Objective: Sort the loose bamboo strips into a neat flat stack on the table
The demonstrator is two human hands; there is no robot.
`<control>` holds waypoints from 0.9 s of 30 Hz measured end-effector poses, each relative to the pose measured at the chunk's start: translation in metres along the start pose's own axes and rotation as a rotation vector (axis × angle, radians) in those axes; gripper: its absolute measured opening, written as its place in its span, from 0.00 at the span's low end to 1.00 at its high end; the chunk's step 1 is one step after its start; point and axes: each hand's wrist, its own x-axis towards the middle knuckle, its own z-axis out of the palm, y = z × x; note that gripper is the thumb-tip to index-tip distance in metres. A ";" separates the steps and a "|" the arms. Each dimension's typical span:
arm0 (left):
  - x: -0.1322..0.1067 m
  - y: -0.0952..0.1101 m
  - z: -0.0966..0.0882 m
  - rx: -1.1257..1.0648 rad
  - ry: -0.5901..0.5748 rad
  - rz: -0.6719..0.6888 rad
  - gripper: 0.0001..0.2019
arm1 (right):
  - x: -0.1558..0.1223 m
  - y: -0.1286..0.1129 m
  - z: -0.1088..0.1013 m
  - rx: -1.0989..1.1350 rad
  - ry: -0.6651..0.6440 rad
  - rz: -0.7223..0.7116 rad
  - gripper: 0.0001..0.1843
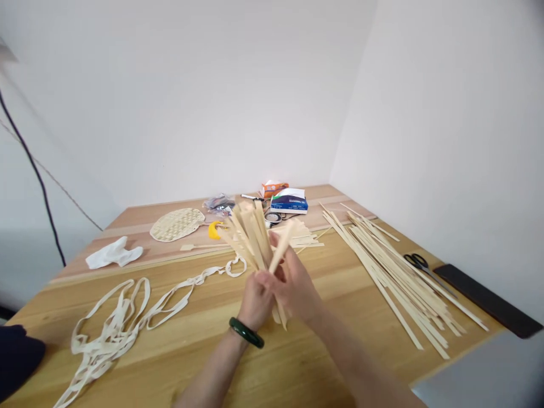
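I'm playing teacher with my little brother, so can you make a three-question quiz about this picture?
1. What does the left hand hold?
a) a cup
b) a bunch of strips
c) a ball

2. True or false: the green bracelet is on the left wrist.

3. Fill the gap: beside the black bar on the table lie the ____.

Key: 1 b; 2 true; 3 scissors.

We hold matt, wood-like strips over a smooth wooden table with a faint sheen. Matt, cloth-like tape lies toward its left edge, and a glossy, smooth cardboard box stands near its far edge.
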 end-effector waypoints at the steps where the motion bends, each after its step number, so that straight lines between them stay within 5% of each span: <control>1: 0.001 0.003 -0.004 0.010 0.043 0.018 0.12 | 0.004 0.010 -0.009 -0.124 0.013 0.015 0.31; 4: 0.002 0.018 -0.021 0.008 0.141 0.053 0.16 | 0.018 0.052 -0.042 -0.604 0.035 0.118 0.18; 7: 0.002 0.038 -0.037 -0.190 0.241 0.048 0.13 | 0.030 0.095 -0.067 -0.795 -0.064 0.200 0.14; 10: 0.000 0.048 -0.051 -0.513 0.328 -0.042 0.07 | 0.039 0.121 -0.073 -0.899 -0.241 0.178 0.13; 14: -0.010 0.037 -0.065 -0.659 0.401 -0.206 0.08 | 0.051 0.133 -0.065 -0.929 -0.423 0.093 0.06; 22: -0.030 -0.003 -0.072 -0.712 0.379 -0.351 0.08 | 0.055 0.098 -0.063 -0.903 -0.390 -0.042 0.15; 27: -0.035 -0.018 -0.072 -0.754 0.270 -0.396 0.03 | 0.019 0.041 -0.109 -0.920 -0.129 0.036 0.10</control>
